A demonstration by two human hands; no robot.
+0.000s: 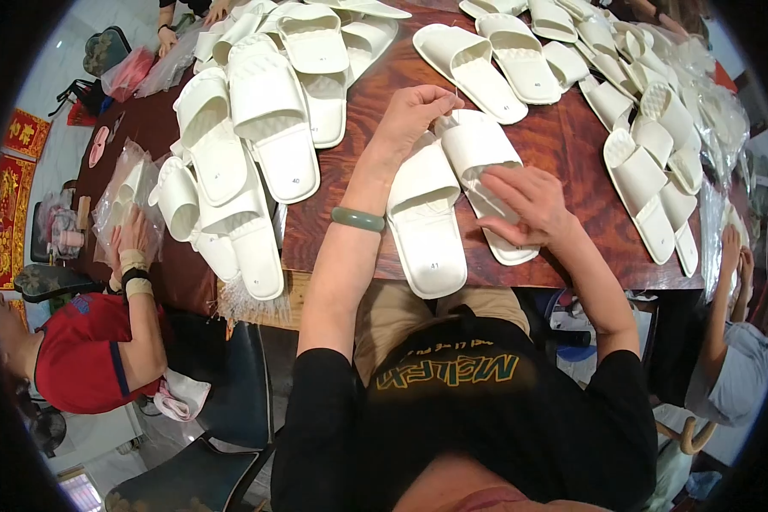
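Observation:
Two white slippers lie side by side in front of me on the table, the left slipper (435, 256) and the right slipper (478, 141), soles down and toes away from me. Above their toe ends my left hand (416, 118) is closed in a pinch, and a thin pale strand shows at its fingertips. Most of that strand is hidden or too fine to follow. My right hand (525, 205) is over the right slipper, fingers stretched out and thumb apart, covering part of its footbed. It grips nothing that I can see.
A heap of white slippers (269, 111) stands on the left, and more slippers (648, 171) are piled at right. Thin strands (243, 300) hang off the wooden table's (350, 230) near edge. Co-workers sit at both sides; the left one's hands (128, 239) handle a plastic bag.

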